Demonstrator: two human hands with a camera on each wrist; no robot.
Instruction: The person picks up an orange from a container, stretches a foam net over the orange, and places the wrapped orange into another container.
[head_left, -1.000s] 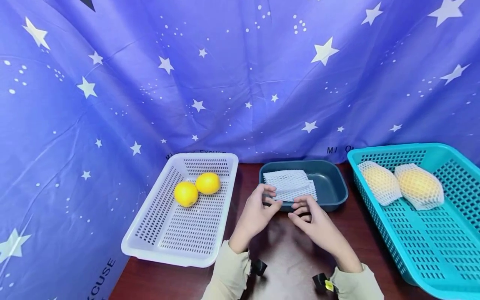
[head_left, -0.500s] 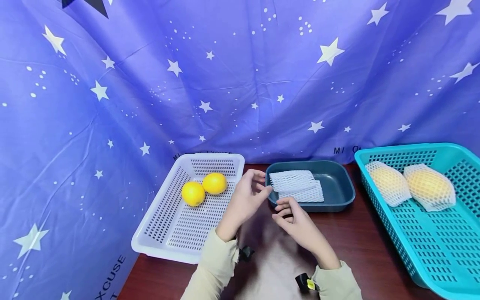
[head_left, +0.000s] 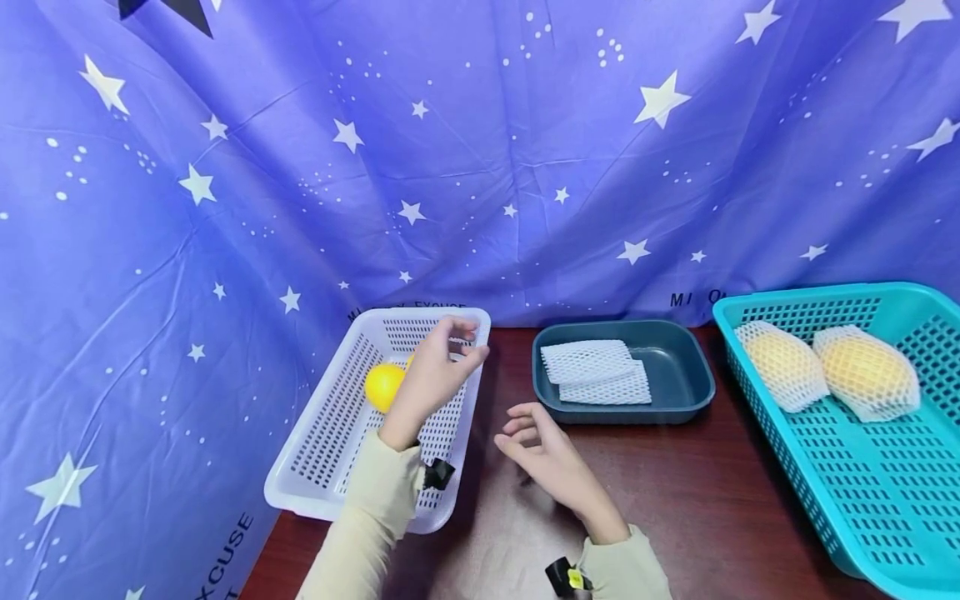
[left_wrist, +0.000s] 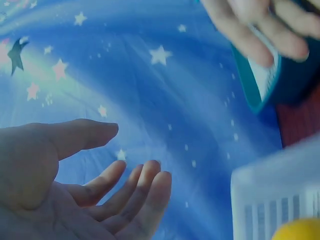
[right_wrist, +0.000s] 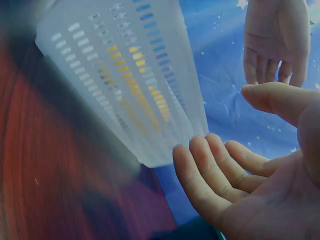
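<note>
My left hand [head_left: 435, 375] is over the right side of a white slotted basket [head_left: 279, 493], fingers loosely bent and holding nothing. Under it lie two round yellow fruits; one fruit [head_left: 382, 387] shows well, while the hand hides most of the other. My right hand [head_left: 551, 462], also holding nothing, hovers above the table with its fingers relaxed, between the basket and a dark blue-green tray [head_left: 678, 375]. Two flat white foam net sleeves [head_left: 588, 358] overlap in that tray. The right wrist view shows a gap between thumb and fingers [right_wrist: 197, 172].
At the right stands a turquoise slotted basket [head_left: 847, 500] with two yellow fruits [head_left: 866, 371] in white foam nets. A blue star-patterned cloth [head_left: 480, 167] hangs behind and to the left of the dark red wooden table [head_left: 510, 358].
Both hands have moved left from the dark tray. The left went over the white basket and now covers part of a yellow fruit; the right drew back toward the middle of the table.
</note>
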